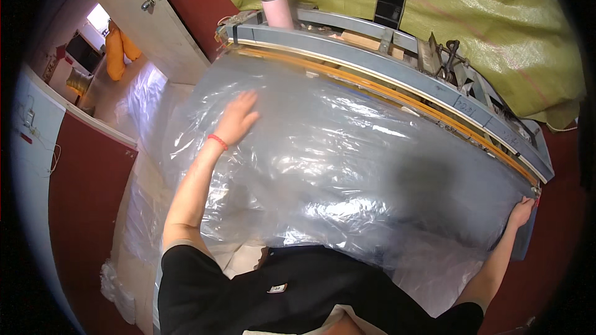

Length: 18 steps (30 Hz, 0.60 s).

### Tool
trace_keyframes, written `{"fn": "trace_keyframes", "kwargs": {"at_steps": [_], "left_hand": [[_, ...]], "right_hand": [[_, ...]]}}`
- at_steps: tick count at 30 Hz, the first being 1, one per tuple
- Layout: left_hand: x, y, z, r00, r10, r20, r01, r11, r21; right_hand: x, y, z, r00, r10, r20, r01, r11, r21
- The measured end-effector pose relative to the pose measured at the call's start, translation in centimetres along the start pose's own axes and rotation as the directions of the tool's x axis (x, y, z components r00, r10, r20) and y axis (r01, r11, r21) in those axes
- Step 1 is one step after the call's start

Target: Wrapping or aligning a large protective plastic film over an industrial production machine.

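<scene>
A wide sheet of clear plastic film (292, 142), shiny and wrinkled, spreads in front of me over a grey surface. My left hand (239, 116), with a red beaded bracelet (218, 142) at its wrist, lies over the left part of the film, fingers stretched out and slightly blurred. Far to the right, my right hand (524, 209) has its fingers closed on the film's edge, by the end of a long grey metal bar machine (397, 68). An orange strip (372, 80) runs along the machine's near side.
On the machine stand a pink bottle (274, 3) and a dark phone (389, 7), propped upright. Dark metal handles (448, 59) rise at its right. Behind hangs a yellow-green tarp (484, 18). A door (146, 18) stands ajar at left; more film (144, 223) trails down beside the table.
</scene>
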<state>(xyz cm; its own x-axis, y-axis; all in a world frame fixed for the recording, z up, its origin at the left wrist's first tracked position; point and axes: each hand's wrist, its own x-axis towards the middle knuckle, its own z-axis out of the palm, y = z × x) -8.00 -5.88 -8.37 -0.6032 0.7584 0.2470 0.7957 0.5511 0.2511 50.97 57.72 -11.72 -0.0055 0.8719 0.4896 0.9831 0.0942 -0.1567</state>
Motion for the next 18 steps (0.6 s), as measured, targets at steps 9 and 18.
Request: {"fn": "trace_keyframes", "kwargs": {"at_steps": [9, 18], "left_hand": [[4.2, 2.5, -0.2, 0.989, 0.018, -0.144, 0.002, 0.99, 0.138], [5.9, 4.4, 3.4, 0.928, -0.044, -0.369, 0.073, 0.995, 0.064]], "right_hand": [[2.0, 6.7, 1.9, 0.984, -0.097, -0.151, 0.137, 0.952, 0.275], [0.4, 17.2, -2.6, 0.974, 0.217, -0.057, -0.134, 0.765, 0.63]]}}
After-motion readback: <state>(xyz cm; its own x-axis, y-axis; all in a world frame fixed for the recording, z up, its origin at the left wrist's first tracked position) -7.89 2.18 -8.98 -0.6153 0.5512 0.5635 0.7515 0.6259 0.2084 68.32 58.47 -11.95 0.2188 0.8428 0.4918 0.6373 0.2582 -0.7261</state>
